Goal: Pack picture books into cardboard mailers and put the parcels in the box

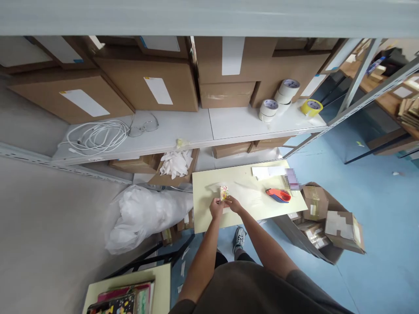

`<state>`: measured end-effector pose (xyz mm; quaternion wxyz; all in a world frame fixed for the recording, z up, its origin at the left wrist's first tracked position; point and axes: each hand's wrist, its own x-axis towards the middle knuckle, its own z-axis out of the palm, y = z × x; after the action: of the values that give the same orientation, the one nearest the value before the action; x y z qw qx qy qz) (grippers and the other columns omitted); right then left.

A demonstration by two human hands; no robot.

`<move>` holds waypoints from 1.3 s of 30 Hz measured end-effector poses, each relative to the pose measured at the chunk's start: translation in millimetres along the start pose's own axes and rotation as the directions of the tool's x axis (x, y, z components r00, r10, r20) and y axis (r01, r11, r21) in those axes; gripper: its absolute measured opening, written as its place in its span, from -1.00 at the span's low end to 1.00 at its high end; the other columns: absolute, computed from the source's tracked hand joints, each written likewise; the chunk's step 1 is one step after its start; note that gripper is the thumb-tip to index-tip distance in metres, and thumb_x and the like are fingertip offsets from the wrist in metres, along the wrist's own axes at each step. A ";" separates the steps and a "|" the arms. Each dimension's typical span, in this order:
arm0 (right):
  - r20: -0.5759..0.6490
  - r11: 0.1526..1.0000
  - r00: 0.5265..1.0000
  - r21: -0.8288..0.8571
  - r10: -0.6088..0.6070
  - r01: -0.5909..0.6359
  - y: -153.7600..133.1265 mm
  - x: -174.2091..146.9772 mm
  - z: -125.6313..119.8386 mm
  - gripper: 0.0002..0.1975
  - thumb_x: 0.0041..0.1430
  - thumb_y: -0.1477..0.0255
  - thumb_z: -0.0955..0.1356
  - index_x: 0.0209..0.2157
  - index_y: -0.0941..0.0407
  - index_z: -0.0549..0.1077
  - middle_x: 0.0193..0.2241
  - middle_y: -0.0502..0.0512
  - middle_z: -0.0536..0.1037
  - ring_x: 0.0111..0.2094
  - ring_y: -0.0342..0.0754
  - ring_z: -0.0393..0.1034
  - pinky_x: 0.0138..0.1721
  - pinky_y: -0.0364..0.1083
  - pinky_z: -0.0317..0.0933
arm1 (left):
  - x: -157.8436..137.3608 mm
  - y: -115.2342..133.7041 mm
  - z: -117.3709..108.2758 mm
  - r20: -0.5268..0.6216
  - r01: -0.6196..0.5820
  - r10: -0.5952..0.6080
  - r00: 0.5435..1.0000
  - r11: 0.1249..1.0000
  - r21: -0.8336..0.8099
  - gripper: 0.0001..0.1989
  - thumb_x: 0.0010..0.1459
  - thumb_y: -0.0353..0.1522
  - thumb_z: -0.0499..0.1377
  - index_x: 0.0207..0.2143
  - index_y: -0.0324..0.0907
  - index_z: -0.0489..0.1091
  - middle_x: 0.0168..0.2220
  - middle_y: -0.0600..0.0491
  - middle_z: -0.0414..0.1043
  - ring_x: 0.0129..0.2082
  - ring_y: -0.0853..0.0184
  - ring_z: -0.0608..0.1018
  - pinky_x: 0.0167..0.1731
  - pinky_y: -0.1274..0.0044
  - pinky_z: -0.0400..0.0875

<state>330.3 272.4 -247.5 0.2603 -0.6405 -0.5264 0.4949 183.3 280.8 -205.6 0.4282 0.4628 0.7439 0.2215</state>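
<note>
A small card-like item with a bright multicoloured print is held over the pale yellow tabletop. My left hand is closed on its lower left edge, and my right hand pinches its lower right side. Beneath and beside it on the table lies a clear plastic sheet or bag. To the right rests a red and blue tool, its kind not clear. White papers lie at the table's back right, near a blurred purple item.
Above the table, a grey shelf holds cardboard boxes, a coiled white cable, white tape rolls and a yellow tape roll. A plastic-wrapped bundle sits left. A bin of used boxes stands right.
</note>
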 end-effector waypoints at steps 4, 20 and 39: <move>-0.170 0.980 0.976 0.165 0.135 -0.107 12.9 -16.0 -34.0 -0.47 0.31 0.01 0.29 0.01 0.09 0.63 0.06 0.24 0.66 0.14 0.18 0.51 0.19 0.11 0.33 | -16.8 36.2 32.2 0.045 -0.087 0.080 0.996 0.976 0.200 -0.86 0.20 -0.25 0.31 -0.22 -0.07 0.52 -0.21 -0.02 0.66 -0.21 0.18 0.65 -0.24 0.48 0.40; -0.072 0.984 0.988 0.126 0.136 -0.127 41.2 -33.7 -85.9 -0.59 0.29 0.13 0.35 0.07 -0.02 0.62 0.19 0.08 0.60 0.22 0.12 0.46 0.29 0.11 0.29 | -51.5 6.9 120.2 0.431 -0.472 0.347 0.833 0.852 0.226 -0.41 0.10 -0.44 0.26 0.23 -0.16 0.45 0.39 -0.25 0.28 0.47 -0.11 0.17 0.43 0.13 0.08; -0.131 0.955 0.982 -0.249 0.133 -0.163 28.6 -9.7 -22.6 -0.56 0.23 0.41 0.33 0.11 0.06 0.59 0.23 0.25 0.54 0.32 0.20 0.34 0.37 0.20 0.18 | 18.7 -26.6 12.7 0.256 0.055 0.009 0.967 0.969 -0.243 -0.83 0.05 -0.23 0.30 -0.41 -0.16 0.49 -0.34 -0.03 0.64 -0.20 0.15 0.68 -0.16 0.44 0.52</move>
<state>363.1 258.7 -259.9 0.1663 -0.7336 -0.5212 0.4031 176.8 283.8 -239.7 0.5772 0.4215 0.6546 0.2463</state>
